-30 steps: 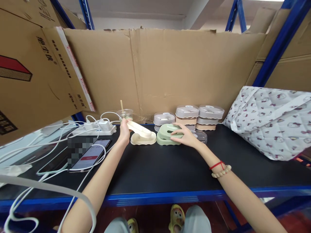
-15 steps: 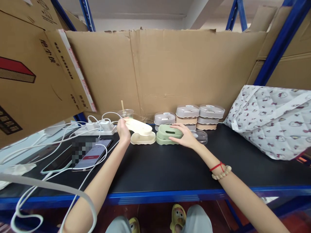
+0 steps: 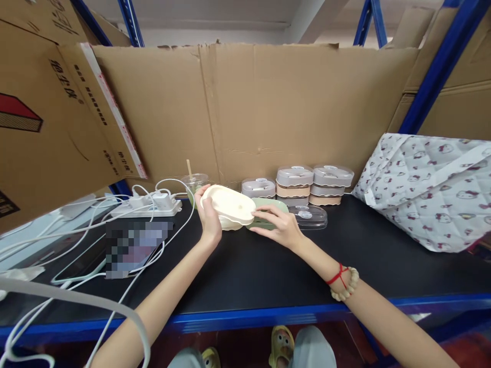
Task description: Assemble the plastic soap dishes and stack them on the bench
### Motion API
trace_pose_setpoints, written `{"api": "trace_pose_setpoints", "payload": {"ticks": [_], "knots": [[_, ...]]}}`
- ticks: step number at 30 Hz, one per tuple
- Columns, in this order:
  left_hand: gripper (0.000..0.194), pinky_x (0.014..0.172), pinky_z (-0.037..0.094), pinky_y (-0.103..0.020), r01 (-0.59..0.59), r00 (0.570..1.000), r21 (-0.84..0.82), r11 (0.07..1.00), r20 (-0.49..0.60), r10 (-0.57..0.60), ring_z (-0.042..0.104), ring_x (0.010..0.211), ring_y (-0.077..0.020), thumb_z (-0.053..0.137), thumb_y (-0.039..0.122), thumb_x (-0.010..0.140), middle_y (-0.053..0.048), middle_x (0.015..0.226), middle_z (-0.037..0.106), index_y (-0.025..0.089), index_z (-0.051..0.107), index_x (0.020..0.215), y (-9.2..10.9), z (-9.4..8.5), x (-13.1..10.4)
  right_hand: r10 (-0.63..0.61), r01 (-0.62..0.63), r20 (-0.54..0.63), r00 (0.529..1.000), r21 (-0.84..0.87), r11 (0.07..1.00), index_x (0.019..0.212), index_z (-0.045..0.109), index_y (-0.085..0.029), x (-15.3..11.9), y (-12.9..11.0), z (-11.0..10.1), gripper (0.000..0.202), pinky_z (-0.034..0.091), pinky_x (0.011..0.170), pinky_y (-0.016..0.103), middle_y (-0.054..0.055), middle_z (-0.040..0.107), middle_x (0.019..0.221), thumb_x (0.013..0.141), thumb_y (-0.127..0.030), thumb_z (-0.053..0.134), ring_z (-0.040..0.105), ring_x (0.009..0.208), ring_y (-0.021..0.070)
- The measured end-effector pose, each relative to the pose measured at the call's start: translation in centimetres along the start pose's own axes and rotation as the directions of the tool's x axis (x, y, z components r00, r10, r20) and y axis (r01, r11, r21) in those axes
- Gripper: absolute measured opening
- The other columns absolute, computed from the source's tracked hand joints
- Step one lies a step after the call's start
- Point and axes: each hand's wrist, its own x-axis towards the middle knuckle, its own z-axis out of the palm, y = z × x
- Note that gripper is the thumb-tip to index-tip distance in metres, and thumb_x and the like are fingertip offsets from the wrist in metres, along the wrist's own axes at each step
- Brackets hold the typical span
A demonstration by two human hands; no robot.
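A cream lunch box compartment (image 3: 230,203) is held up and tilted in front of me, its pale oval face toward me. My left hand (image 3: 209,214) grips its left end, thumb across the near side. At the right end, my right hand (image 3: 278,222) has its fingertips and thumb closed on the edge. Directly below is another cream lunch box piece (image 3: 229,225), mostly covered. A green lunch box piece (image 3: 282,205) lies behind my right hand, which hides much of it. To its right is a clear lid (image 3: 312,217) on the table.
Several grey and peach lunch boxes (image 3: 294,176) are stacked against the cardboard wall (image 3: 307,102). A patterned quilted bag (image 3: 429,194) leans at the right. At left are a power strip (image 3: 164,207), white cables, blurred phones (image 3: 140,250) and a drink cup with a straw (image 3: 195,179).
The cream compartment has moved right and turned its face toward me. My right hand has left the green piece for the cream one's edge. The green piece's slotted top no longer shows.
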Motion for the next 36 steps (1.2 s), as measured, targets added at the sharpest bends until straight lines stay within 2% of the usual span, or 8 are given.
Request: {"api": "trace_pose_setpoints", "payload": {"ticks": [5,10,13,17,21,24,29,36], "knots": [[0.027,0.087,0.043,-0.030,-0.015,0.999,-0.015,1.000,0.031,0.015,0.052,0.104,-0.0206,0.038,0.037,0.076,-0.004,0.108,0.052,0.024,0.046,0.099,0.9,0.0,-0.6,-0.064,0.064,0.000,0.998,0.003,0.998,0.111,0.065,-0.030,-0.1,-0.1,0.2,0.030,0.055,0.078,0.029,0.005,0.068,0.105,0.091,-0.036,0.045,0.066,0.090,0.0177],[0.035,0.078,0.047,-0.030,0.100,0.967,0.039,0.994,0.231,-0.106,0.057,0.096,-0.0221,0.056,0.043,0.066,-0.003,0.100,0.061,0.021,0.057,0.093,3.1,-0.9,1.2,-0.070,0.069,-0.110,0.991,-0.020,0.997,0.113,0.065,-0.030,-0.1,0.1,-0.1,0.030,0.055,0.077,0.030,0.005,0.068,0.106,0.092,-0.031,0.043,0.066,0.092,0.0183],[0.039,0.077,0.047,-0.030,0.142,0.931,0.140,0.980,0.318,-0.181,0.059,0.094,-0.0232,0.067,0.043,0.057,-0.005,0.095,0.066,0.018,0.063,0.086,3.8,-1.5,2.3,-0.065,0.065,-0.081,0.995,-0.011,0.998,0.112,0.066,-0.032,-0.1,0.0,0.1,0.030,0.055,0.073,0.028,0.004,0.068,0.106,0.092,-0.030,0.043,0.066,0.090,0.0176],[0.027,0.071,0.048,-0.031,0.170,0.938,0.212,0.962,0.265,-0.224,0.063,0.079,-0.0222,0.068,0.036,0.055,-0.005,0.077,0.069,0.016,0.066,0.073,2.8,-2.0,3.3,-0.049,0.049,-0.017,0.999,-0.010,0.999,0.111,0.066,-0.033,0.0,-0.4,0.4,0.029,0.055,0.074,0.029,0.003,0.067,0.109,0.091,-0.033,0.044,0.066,0.091,0.0174],[0.014,0.073,0.047,-0.032,0.090,0.976,0.341,0.936,0.155,-0.150,0.064,0.076,-0.0228,0.062,0.030,0.062,-0.004,0.072,0.069,0.018,0.066,0.068,1.6,-2.7,4.3,-0.043,0.038,-0.083,0.996,-0.056,0.998,0.107,0.067,-0.029,0.2,-0.3,0.0,0.027,0.055,0.075,0.028,0.005,0.067,0.107,0.089,-0.038,0.048,0.065,0.091,0.0181],[0.010,0.078,0.046,-0.036,0.044,0.991,0.588,0.808,0.078,-0.111,0.065,0.082,-0.0281,0.059,0.027,0.067,-0.006,0.071,0.069,0.020,0.066,0.068,1.4,-3.2,4.8,0.003,-0.018,-0.164,0.986,-0.091,0.996,0.101,0.069,-0.027,0.2,0.3,-0.7,0.026,0.055,0.068,0.027,0.006,0.066,0.103,0.088,-0.038,0.050,0.065,0.084,0.0171],[0.023,0.080,0.046,-0.040,-0.008,0.957,0.935,0.355,0.110,-0.270,0.063,0.097,-0.0321,0.045,0.025,0.082,-0.012,0.092,0.070,0.020,0.066,0.092,1.2,-3.4,4.6,-0.013,-0.055,-0.343,0.939,-0.190,0.980,0.087,0.069,-0.022,0.2,1.5,-1.5,0.024,0.052,0.052,0.019,0.005,0.066,0.091,0.088,-0.036,0.050,0.064,0.069,0.0116],[0.026,0.075,0.048,-0.040,-0.096,0.930,0.946,0.309,0.196,-0.311,0.065,0.091,-0.0322,0.042,0.017,0.082,-0.015,0.090,0.071,0.018,0.065,0.094,-0.8,-2.8,3.7,-0.017,-0.056,-0.372,0.928,-0.187,0.981,0.085,0.067,-0.021,0.1,2.0,-1.8,0.024,0.050,0.051,0.017,0.005,0.063,0.088,0.089,-0.034,0.048,0.062,0.064,0.0094]]}}
